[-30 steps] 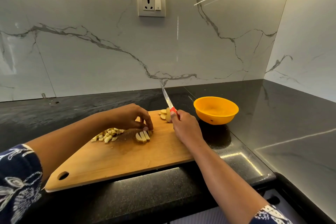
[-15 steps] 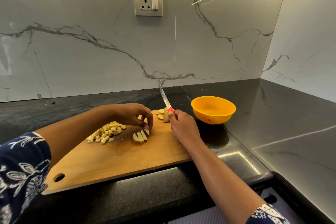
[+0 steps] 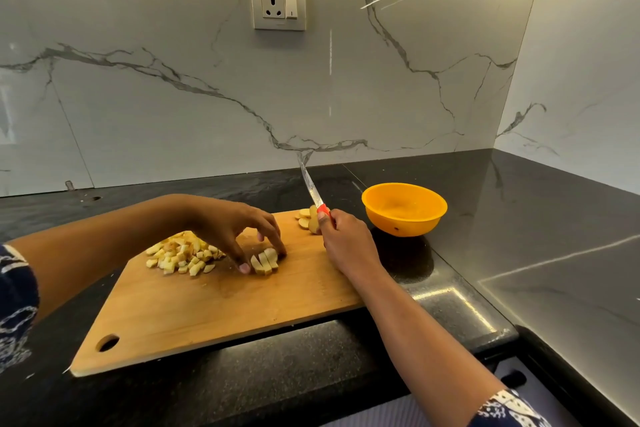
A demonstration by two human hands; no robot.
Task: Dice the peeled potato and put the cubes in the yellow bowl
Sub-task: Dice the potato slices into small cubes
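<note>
Black polished stone countertop (image 3: 519, 253), L-shaped, runs into the corner on the right. Two things lie directly on it. Wooden cutting board (image 3: 214, 308): flat, set at an angle, hanging hole at its near left corner. Yellow bowl (image 3: 405, 224): upright, near the board's far right corner. On the board: heap of potato cubes (image 3: 181, 255) left of centre, cut strips (image 3: 265, 262) mid-board, a few slices (image 3: 304, 215) at the far right corner.

Left hand (image 3: 235, 229) holds potato strips (image 3: 265, 262); right hand (image 3: 346, 243) grips knife (image 3: 313, 192).
</note>
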